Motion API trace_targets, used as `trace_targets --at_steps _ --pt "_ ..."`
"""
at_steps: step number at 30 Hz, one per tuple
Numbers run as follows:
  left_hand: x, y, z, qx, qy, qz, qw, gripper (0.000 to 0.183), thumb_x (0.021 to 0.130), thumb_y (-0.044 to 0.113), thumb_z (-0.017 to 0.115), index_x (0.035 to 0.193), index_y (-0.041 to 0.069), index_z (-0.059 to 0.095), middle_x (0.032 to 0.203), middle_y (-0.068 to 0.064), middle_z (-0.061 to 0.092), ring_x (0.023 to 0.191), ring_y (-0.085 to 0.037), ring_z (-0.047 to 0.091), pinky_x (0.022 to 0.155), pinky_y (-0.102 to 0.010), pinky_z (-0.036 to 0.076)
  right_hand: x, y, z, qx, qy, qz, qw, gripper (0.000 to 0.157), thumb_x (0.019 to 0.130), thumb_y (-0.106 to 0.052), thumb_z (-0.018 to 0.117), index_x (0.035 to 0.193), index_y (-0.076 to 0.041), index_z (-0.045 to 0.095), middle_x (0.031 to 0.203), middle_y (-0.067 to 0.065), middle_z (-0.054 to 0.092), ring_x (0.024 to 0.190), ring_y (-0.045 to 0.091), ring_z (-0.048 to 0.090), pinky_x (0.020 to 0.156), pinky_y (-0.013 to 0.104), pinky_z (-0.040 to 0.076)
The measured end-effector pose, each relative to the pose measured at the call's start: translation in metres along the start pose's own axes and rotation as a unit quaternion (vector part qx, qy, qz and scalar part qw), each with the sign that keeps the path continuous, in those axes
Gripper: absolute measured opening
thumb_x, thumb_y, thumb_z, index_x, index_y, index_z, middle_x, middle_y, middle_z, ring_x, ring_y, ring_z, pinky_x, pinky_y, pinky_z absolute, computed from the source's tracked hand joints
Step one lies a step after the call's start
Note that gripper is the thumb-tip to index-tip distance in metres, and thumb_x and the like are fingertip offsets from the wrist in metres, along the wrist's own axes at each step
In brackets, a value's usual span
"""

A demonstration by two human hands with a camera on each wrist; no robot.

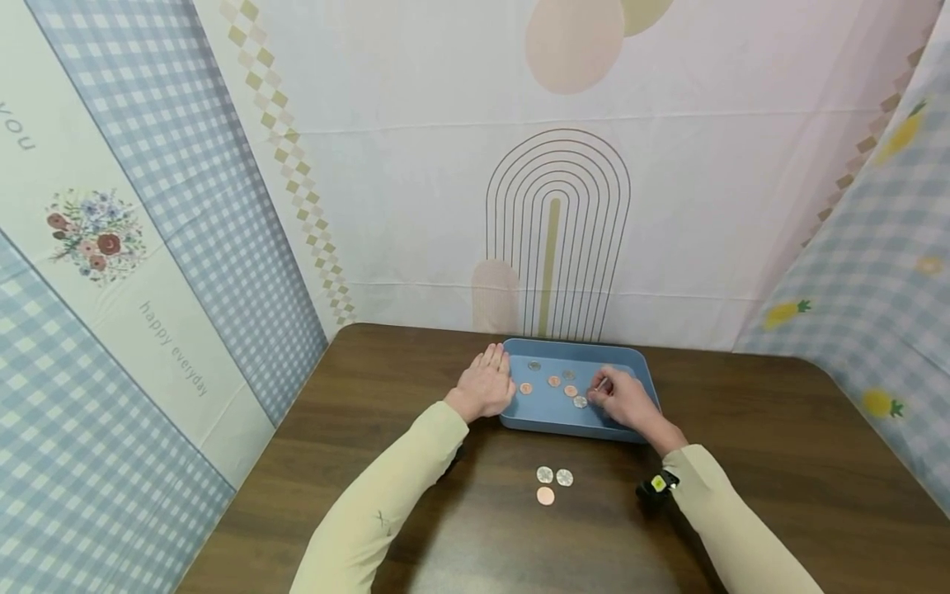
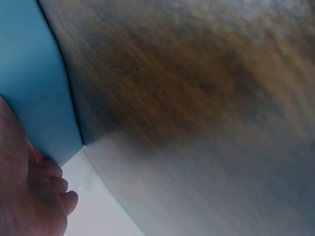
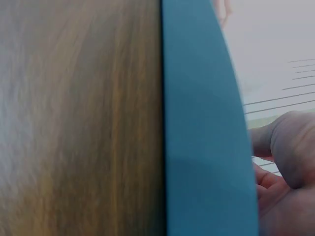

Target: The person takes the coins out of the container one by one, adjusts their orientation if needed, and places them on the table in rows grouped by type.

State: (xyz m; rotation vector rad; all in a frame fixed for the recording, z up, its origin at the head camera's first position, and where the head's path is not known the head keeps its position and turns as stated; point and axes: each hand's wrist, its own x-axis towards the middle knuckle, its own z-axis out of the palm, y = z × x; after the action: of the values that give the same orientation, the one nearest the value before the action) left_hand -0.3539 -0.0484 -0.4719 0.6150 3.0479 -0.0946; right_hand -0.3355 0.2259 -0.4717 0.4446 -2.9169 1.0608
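A shallow blue tray (image 1: 571, 428) on the table holds several coins, some copper-coloured and some silver. My left hand (image 1: 486, 384) rests along the tray's left edge with its fingers fairly straight; in the left wrist view the hand (image 2: 37, 196) lies against the blue wall. Over the right part of the tray, my right hand (image 1: 622, 398) pinches a silver coin (image 1: 602, 384) between thumb and fingertips. A silver coin (image 1: 580, 402) and a copper coin (image 1: 570, 390) lie just left of those fingertips. The right wrist view shows the hand (image 3: 290, 167) partly behind the tray wall, its coin hidden.
In front of the tray, two silver coins (image 1: 554, 476) and one copper coin (image 1: 545, 496) lie close together on the brown wooden table (image 1: 386, 371). A patterned white cloth (image 1: 416, 206) hangs behind the table, with checked cloth at both sides.
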Motion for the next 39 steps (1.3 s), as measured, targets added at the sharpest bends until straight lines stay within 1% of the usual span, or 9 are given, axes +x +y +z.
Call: trace_targets --at_steps 4,13,18,23,29,35,39 --pt "-0.002 -0.001 0.000 0.001 -0.001 0.003 1.0000 0.062 0.103 0.033 0.025 0.155 -0.001 0.022 0.164 -0.016 0.018 0.153 -0.029 0.015 0.125 -0.039 0.018 -0.008 -0.009 -0.002 0.012 0.006 -0.002 1.000 0.008 0.092 -0.014 0.066 0.095 -0.008 0.061 0.078 0.007 0.065 0.059 0.013 0.058 0.054 0.028 0.047" --pt "-0.007 -0.002 -0.001 0.002 -0.008 0.007 0.9999 0.061 0.104 0.033 0.023 0.155 0.000 0.021 0.165 -0.015 0.015 0.154 -0.028 0.012 0.125 -0.039 0.018 -0.027 -0.031 -0.005 0.055 0.013 -0.008 0.998 0.007 0.094 -0.014 0.065 0.097 -0.008 0.062 0.079 0.020 0.067 0.056 0.019 0.060 0.051 0.028 0.047" --pt "-0.010 -0.003 0.000 0.000 -0.004 0.014 0.9999 0.061 0.104 0.032 0.024 0.155 -0.001 0.021 0.165 -0.016 0.016 0.154 -0.028 0.014 0.125 -0.040 0.019 -0.040 -0.044 -0.002 0.085 0.001 -0.017 0.996 0.005 0.095 -0.013 0.064 0.097 -0.009 0.063 0.080 0.022 0.066 0.056 0.018 0.060 0.049 0.028 0.048" --pt "-0.013 -0.004 0.000 0.004 -0.001 0.020 0.9998 0.061 0.104 0.032 0.024 0.155 -0.001 0.021 0.164 -0.016 0.016 0.153 -0.029 0.014 0.125 -0.040 0.019 -0.054 -0.056 0.005 0.109 -0.006 -0.023 0.994 0.004 0.094 -0.012 0.064 0.097 -0.009 0.063 0.081 0.020 0.066 0.055 0.016 0.059 0.051 0.029 0.051" --pt "-0.018 -0.005 0.000 0.006 -0.002 0.023 0.9997 0.061 0.104 0.032 0.024 0.155 -0.001 0.020 0.165 -0.016 0.016 0.154 -0.029 0.014 0.125 -0.040 0.019 -0.072 -0.064 0.018 0.108 -0.018 -0.036 0.993 0.006 0.093 -0.012 0.065 0.096 -0.008 0.062 0.084 0.016 0.067 0.053 0.015 0.058 0.050 0.031 0.053" --pt "-0.023 -0.006 0.000 0.007 -0.001 0.029 0.9996 0.061 0.103 0.032 0.024 0.155 -0.001 0.021 0.164 -0.016 0.017 0.153 -0.029 0.015 0.125 -0.039 0.019 -0.089 -0.070 0.031 0.107 -0.039 -0.038 0.993 0.004 0.093 -0.010 0.065 0.094 -0.009 0.061 0.081 0.017 0.064 0.052 0.014 0.057 0.048 0.030 0.052" --pt "-0.026 -0.006 0.001 0.008 0.000 0.034 0.9994 0.061 0.104 0.032 0.024 0.155 -0.001 0.022 0.164 -0.016 0.018 0.153 -0.029 0.015 0.125 -0.040 0.019 -0.099 -0.073 0.037 0.109 -0.052 -0.047 0.992 0.006 0.093 -0.011 0.065 0.092 -0.008 0.060 0.077 0.017 0.062 0.050 0.014 0.056 0.047 0.030 0.051"
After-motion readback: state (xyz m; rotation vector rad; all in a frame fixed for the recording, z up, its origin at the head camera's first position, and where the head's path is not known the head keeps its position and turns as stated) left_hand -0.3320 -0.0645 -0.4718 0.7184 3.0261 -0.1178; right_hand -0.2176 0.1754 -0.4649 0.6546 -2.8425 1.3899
